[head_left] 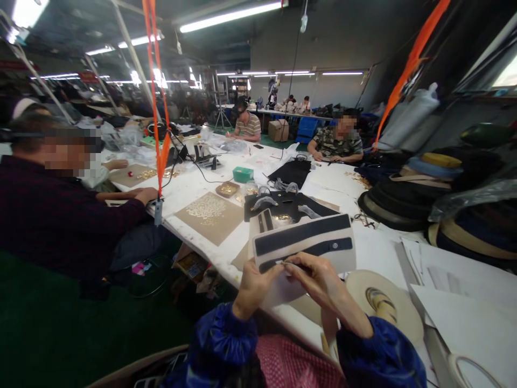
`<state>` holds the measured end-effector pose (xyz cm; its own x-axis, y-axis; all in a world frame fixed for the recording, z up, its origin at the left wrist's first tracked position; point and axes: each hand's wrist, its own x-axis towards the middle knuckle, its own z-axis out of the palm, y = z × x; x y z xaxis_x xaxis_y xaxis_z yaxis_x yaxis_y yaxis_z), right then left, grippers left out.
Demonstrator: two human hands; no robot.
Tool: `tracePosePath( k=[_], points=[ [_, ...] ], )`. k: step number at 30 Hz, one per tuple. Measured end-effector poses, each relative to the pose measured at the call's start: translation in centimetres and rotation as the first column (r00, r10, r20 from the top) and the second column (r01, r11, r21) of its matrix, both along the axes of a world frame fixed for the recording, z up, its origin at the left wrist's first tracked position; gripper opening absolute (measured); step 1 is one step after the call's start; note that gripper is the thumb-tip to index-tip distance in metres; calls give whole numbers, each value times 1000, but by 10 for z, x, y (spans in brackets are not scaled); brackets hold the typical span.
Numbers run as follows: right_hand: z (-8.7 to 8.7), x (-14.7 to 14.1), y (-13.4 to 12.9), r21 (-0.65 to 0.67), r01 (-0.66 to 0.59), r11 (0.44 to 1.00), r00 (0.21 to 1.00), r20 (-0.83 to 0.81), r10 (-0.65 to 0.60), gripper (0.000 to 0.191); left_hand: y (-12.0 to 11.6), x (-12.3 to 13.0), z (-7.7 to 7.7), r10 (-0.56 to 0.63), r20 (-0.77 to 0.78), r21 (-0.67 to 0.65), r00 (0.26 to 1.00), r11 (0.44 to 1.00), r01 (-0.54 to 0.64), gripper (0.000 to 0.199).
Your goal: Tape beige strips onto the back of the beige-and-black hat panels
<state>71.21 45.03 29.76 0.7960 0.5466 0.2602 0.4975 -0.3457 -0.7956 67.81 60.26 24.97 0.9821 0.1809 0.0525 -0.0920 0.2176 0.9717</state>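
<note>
A cream panel with dark bands and a small round metal snap is held up over the table's near edge. My left hand grips its lower left edge, thumb on top. My right hand pinches at the panel's lower edge, beside my left thumb. What lies between the fingertips is too small to make out. Behind the panel is another banded piece. A large cream roll of tape lies to the right of my right hand.
Beyond the panel lie black pieces with wrapped handles, a brown board with small pieces and a green box. Dark rolls are stacked at right. A person sits at left; others sit across the white table.
</note>
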Motion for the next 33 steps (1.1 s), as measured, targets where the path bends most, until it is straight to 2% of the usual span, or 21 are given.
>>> tracePosePath(
  k=[2, 5, 8, 12, 15, 18, 20, 21, 23, 25, 27, 29, 31, 33],
  points=[
    [0, -1, -4, -29, 0, 1000, 1000, -8, 0, 21, -2, -1, -2, 32, 29, 72, 999, 997, -34, 23],
    [-9, -5, -5, -69, 107, 992, 984, 150, -96, 18, -7, -1, -3, 92, 48, 122, 995, 988, -97, 25],
    [-23, -6, 1, -51, 194, 980, 933, 317, -168, 19, -14, 0, -1, 160, 48, 148, 986, 975, -166, 24],
    [-33, -10, 15, 74, 258, 963, 837, 480, -262, 20, -19, 11, -1, 282, 35, 124, 959, 951, -284, 20],
    [-19, -23, 17, 248, 228, 941, 811, 486, -325, 17, -13, 27, -11, 379, -53, 9, 924, 925, -379, 23],
    [2, -38, 8, 411, 133, 902, 898, 335, -285, 17, 8, 42, -25, 457, -159, -90, 875, 876, -474, 32],
    [7, -37, 0, 488, 166, 857, 977, 37, -211, 7, 25, 48, -29, 485, -203, -149, 851, 843, -516, 40],
    [4, -32, -4, 512, 225, 829, 973, -158, -167, 9, 33, 50, -28, 502, -216, -180, 837, 822, -540, 44],
    [-11, -15, -10, 509, 384, 770, 852, -516, -84, 22, 46, 52, -25, 542, -221, -231, 811, 779, -583, 50],
    [-31, 5, -12, 477, 499, 723, 689, -725, 2, 30, 55, 52, -20, 572, -215, -266, 792, 746, -611, 50],
    [-48, 21, -11, 466, 552, 692, 577, -812, 86, 31, 58, 50, -18, 573, -217, -283, 791, 738, -612, 45],
    [-57, 32, -8, 482, 558, 676, 531, -833, 155, 29, 57, 47, -20, 554, -227, -284, 801, 749, -598, 44],
    [-58, 39, -4, 492, 534, 688, 552, -819, 158, 30, 51, 41, -26, 530, -234, -271, 815, 770, -578, 47],
    [-56, 46, -2, 485, 505, 714, 609, -786, 104, 34, 42, 32, -36, 491, -226, -257, 842, 803, -537, 53]
  ],
)
